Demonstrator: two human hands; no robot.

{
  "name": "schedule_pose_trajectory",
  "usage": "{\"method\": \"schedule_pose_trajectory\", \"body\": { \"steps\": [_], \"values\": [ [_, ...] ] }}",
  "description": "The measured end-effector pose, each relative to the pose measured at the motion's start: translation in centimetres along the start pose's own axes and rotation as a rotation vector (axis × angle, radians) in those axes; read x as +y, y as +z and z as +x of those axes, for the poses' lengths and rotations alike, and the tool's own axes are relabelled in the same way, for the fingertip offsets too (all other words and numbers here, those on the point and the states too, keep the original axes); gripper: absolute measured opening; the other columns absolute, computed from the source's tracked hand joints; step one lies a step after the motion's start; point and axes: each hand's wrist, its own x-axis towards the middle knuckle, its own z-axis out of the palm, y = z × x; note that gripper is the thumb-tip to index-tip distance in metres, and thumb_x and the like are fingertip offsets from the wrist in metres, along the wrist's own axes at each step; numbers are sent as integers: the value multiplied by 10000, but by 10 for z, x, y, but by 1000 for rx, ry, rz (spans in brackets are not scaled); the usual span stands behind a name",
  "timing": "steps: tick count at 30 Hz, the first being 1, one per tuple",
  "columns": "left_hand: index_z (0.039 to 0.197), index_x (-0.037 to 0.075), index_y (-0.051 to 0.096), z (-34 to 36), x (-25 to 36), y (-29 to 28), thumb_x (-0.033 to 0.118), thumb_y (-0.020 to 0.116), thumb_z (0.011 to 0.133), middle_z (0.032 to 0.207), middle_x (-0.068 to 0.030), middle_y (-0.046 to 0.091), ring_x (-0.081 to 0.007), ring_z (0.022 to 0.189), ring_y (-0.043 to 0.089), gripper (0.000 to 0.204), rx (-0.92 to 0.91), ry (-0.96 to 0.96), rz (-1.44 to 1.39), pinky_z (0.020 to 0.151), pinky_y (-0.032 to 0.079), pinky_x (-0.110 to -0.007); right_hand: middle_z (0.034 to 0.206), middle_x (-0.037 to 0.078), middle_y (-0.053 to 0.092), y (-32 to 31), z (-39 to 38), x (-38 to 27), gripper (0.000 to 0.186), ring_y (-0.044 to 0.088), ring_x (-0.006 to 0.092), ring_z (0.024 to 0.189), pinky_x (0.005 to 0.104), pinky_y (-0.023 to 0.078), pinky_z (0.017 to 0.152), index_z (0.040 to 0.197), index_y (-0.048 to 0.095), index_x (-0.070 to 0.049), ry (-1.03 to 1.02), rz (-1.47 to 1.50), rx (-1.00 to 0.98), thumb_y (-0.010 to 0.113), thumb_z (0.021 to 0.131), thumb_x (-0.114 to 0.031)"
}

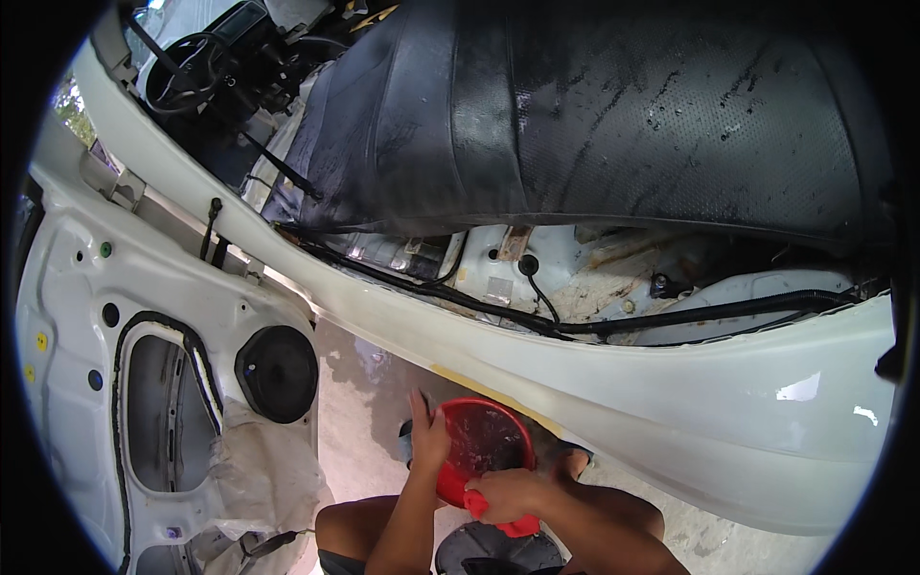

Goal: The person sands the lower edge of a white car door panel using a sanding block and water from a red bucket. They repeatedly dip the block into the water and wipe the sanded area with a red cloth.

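Observation:
A round red basin (530, 439) with dark water and some froth stands on the ground between my feet, close under the car's white sill. My left hand (428, 443) is at the basin's left rim, fingers stretched away from me and thumb apart; I see nothing held in it. At the near rim my right hand (510, 494) is closed round a red cloth (522, 525). Part of the cloth bulges out beside the fingers and part hangs below the hand.
A white door (72, 259) stands open on the left, its inner panel bare, with a black speaker (277, 375). Beyond the sill (671, 383) is a wet black seat (671, 125), with a cable harness (709, 314) along its base. A black round object (498, 554) sits between my legs.

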Motion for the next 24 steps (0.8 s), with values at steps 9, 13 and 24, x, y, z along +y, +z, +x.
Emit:
{"method": "schedule_pose_trajectory", "body": {
  "steps": [9, 13, 24],
  "values": [
    [1559, -28, 233, 65, 90, 49, 399, 361, 1041, 1621, -253, 224, -441, 1509, 177, 683, -149, 332, 494, 1174, 119, -670, 1314, 199, 608, 1, -3, 4, 676, 608, 338, 1203, 440, 498, 1000, 1385, 526, -61, 7, 0, 22, 636, 769, -316],
    [1580, 19, 216, 76, 75, 40, 399, 345, 1038, 1643, -203, 209, -399, 1526, 158, 675, 36, 375, 531, 1169, 77, -689, 1314, 210, 605, -7, -4, 5, 647, 606, 347, 1206, 443, 499, 1003, 1359, 535, -34, 43, 37, 44, 632, 782, -309],
    [1576, 20, 214, 71, 90, 58, 442, 281, 1047, 1655, -164, 193, -376, 1521, 193, 680, -104, 207, 476, 1144, 73, -730, 1388, 189, 546, -6, -2, 3, 735, 581, 344, 1245, 459, 502, 1006, 1448, 457, -63, 39, -26, 11, 664, 815, -375]
  ]
}}
